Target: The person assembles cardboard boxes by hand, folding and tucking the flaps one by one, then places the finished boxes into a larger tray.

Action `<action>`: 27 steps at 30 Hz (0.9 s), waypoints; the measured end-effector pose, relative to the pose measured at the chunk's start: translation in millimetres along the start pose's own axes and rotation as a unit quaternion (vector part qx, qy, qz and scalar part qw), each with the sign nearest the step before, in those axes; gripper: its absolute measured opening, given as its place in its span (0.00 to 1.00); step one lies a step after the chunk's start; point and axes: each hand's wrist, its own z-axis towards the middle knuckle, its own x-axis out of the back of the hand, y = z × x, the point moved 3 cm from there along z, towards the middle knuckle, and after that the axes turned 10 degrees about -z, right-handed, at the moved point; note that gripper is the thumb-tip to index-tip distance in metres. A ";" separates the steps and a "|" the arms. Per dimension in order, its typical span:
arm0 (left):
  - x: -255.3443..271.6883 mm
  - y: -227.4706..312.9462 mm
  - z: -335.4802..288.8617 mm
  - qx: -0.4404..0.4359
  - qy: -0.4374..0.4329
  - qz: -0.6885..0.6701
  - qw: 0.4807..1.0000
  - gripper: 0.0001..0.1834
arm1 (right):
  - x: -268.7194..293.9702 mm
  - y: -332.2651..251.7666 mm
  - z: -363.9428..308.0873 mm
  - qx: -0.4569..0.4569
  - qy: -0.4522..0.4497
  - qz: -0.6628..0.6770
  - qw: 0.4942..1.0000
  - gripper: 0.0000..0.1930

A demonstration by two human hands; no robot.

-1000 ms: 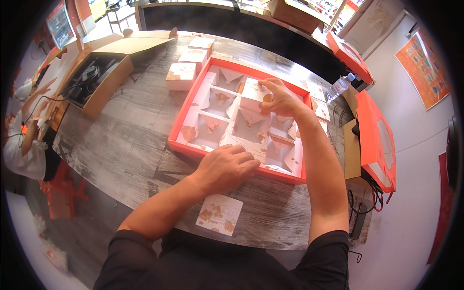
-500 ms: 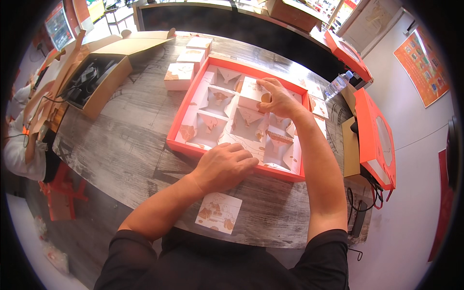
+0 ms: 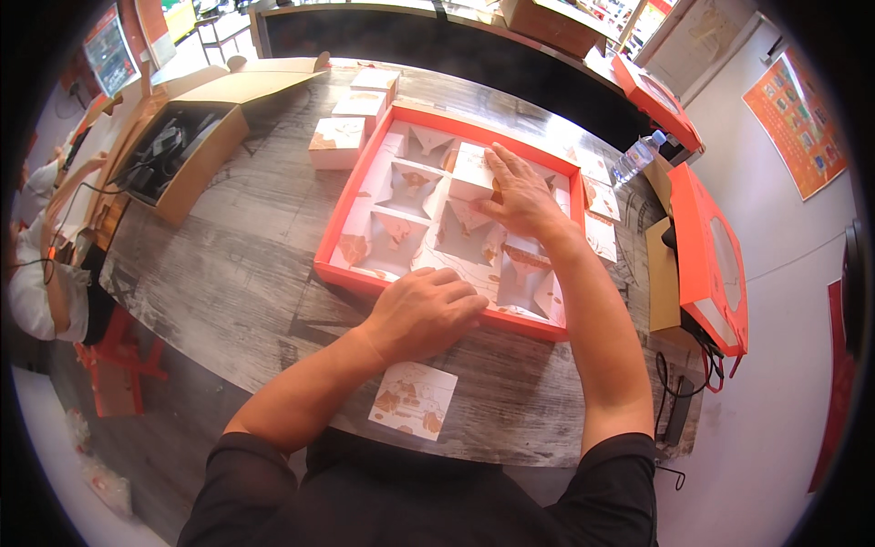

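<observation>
In front of me lies a square red tray-like box (image 3: 334, 239) with white patterned compartments. My left hand (image 3: 427, 313) is curled over its near rim. A small white box (image 3: 471, 173) with brown print sits in the far middle part of the red box. Against its right side and top edge lies my right hand (image 3: 523, 193), fingers stretched out, thumb at the near corner. Several compartments show only folded white inserts (image 3: 415, 190). A flat square card or small box (image 3: 413, 401) with brown print lies on the table near me.
Small white boxes (image 3: 337, 141) stand left of the red box; more white pieces (image 3: 600, 239) lie right. A water bottle (image 3: 638, 160), red lids with windows (image 3: 711, 264) and an open cardboard carton (image 3: 205, 159) sit around. A person's arm (image 3: 56, 296) shows at far left.
My right hand has loosened from a pinch and flattened its fingers along the small white box, which sits slightly lower. My left hand stays on the rim.
</observation>
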 end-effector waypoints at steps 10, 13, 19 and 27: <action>1.7 1.3 0.2 0.002 -0.006 -0.004 1.000 0.12 | -5.6 -0.9 -1.3 -0.004 -0.025 -0.064 0.998 0.44; -1.2 -1.4 -1.8 0.007 -0.006 0.006 1.000 0.12 | 1.8 -12.1 2.8 0.020 -0.016 -0.115 0.993 0.46; -1.4 -1.5 -1.1 -0.001 0.007 0.005 1.000 0.12 | -14.6 -45.1 -0.1 0.034 -0.058 -0.089 0.994 0.49; 1.2 -0.9 1.6 -0.018 0.047 -0.045 0.998 0.14 | 2.3 -29.1 -7.5 0.001 0.002 0.051 0.999 0.40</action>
